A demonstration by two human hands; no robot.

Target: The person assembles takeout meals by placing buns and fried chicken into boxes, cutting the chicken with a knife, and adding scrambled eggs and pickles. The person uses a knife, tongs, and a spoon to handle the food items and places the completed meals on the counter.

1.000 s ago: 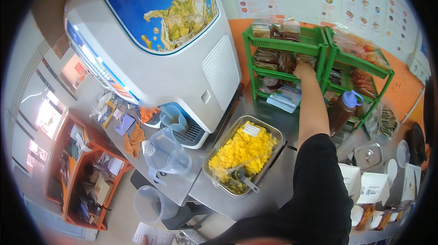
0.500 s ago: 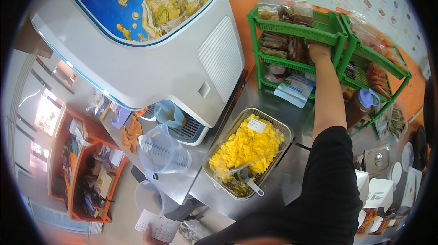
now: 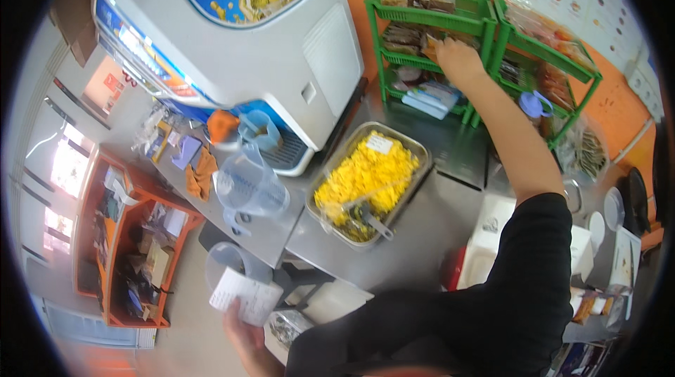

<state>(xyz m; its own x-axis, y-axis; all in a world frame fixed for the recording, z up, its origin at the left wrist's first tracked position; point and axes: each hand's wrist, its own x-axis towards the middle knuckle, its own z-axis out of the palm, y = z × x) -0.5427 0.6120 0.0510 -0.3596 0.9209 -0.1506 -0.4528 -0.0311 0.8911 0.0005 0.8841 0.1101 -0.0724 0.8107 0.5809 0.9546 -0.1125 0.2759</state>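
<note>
My right hand (image 3: 457, 59) is stretched out to the middle tier of a green plastic rack (image 3: 401, 50). Its fingers are closed on a small sachet (image 3: 429, 47) of something orange-brown, at the front of that tier. Other dark sachets (image 3: 402, 34) stand beside it. Low on the left, my left hand (image 3: 242, 324) grips a white paper slip (image 3: 246, 295) with print on it. Between the two, a metal tray (image 3: 424, 168) of yellow chopped pieces (image 3: 365, 177) stands on the steel counter, a grey-handled scoop (image 3: 376, 222) lying in it.
A big white drink dispenser (image 3: 281, 61) stands at the left, with clear measuring jugs (image 3: 249, 184) in front. Right of the first rack is a second green rack (image 3: 545, 61), near a purple-lidded bottle (image 3: 534, 104). White boxes (image 3: 485, 240) sit at the right.
My right hand has drawn out from deeper in the rack toward its left, with a sachet now showing in its fingers. My left hand has lifted the slip further into view.
</note>
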